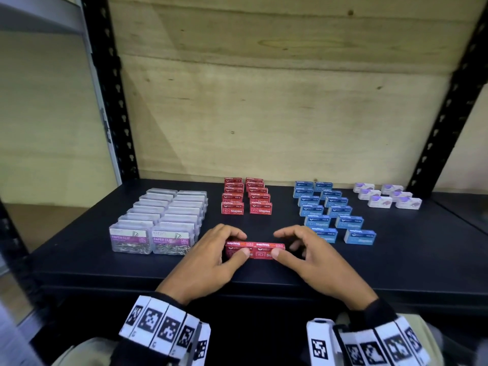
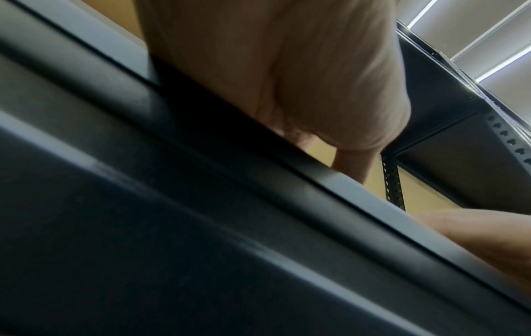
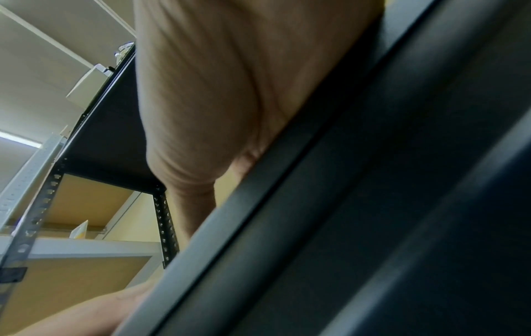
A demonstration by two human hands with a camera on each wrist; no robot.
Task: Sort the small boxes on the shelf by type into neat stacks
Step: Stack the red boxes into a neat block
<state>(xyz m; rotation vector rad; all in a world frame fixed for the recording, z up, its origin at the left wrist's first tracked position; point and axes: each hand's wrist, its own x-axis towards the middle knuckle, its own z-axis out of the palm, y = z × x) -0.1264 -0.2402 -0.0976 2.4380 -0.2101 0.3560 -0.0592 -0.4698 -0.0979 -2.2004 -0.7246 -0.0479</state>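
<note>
Two red staples boxes (image 1: pixel 255 250) lie side by side, end to end, near the front of the black shelf (image 1: pixel 396 260). My left hand (image 1: pixel 240 244) grips the left box, thumb on its front face and fingers curled over its back. My right hand (image 1: pixel 277 243) pinches the right box the same way, its other fingers curled past the box's right end. Both wrist views show only a palm (image 2: pixel 287 68) (image 3: pixel 215 91) above the shelf's front lip (image 2: pixel 258 193) (image 3: pixel 287 204); fingers and boxes are hidden there.
Sorted double rows run to the back: clear paper clip boxes (image 1: pixel 158 220) on the left, red staples boxes (image 1: pixel 247 199) in the middle, blue staples boxes (image 1: pixel 332 212) to the right, white and purple boxes (image 1: pixel 388 198) at far right. Black uprights (image 1: pixel 116 88) flank a wooden back panel (image 1: pixel 264 101).
</note>
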